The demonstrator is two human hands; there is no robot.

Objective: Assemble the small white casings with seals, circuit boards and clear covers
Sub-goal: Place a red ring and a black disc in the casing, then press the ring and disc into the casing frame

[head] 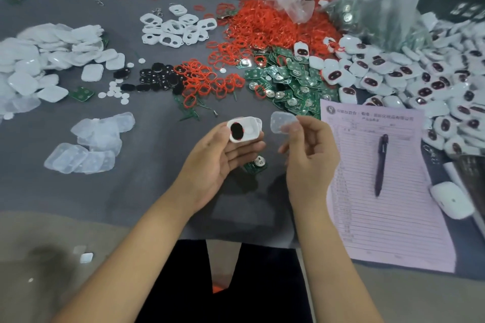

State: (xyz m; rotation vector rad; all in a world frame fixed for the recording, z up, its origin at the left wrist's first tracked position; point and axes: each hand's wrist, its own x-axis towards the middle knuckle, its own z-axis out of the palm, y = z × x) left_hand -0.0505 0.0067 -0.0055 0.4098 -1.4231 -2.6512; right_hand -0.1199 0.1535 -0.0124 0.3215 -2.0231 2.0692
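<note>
the white casing [244,130] sits on the curled fingers [242,148] of the left hand [223,160], thumb pressed at its left edge, a black oval part showing inside with a trace of red beside it. just right of it, the right hand [308,155] pinches a clear cover [282,123] between thumb and forefinger, apart from the casing. a green circuit board [256,164] on the grey tabletop [147,165] is half hidden under the left fingers. both forearms reach up from the bottom edge, palms turned inward.
</note>
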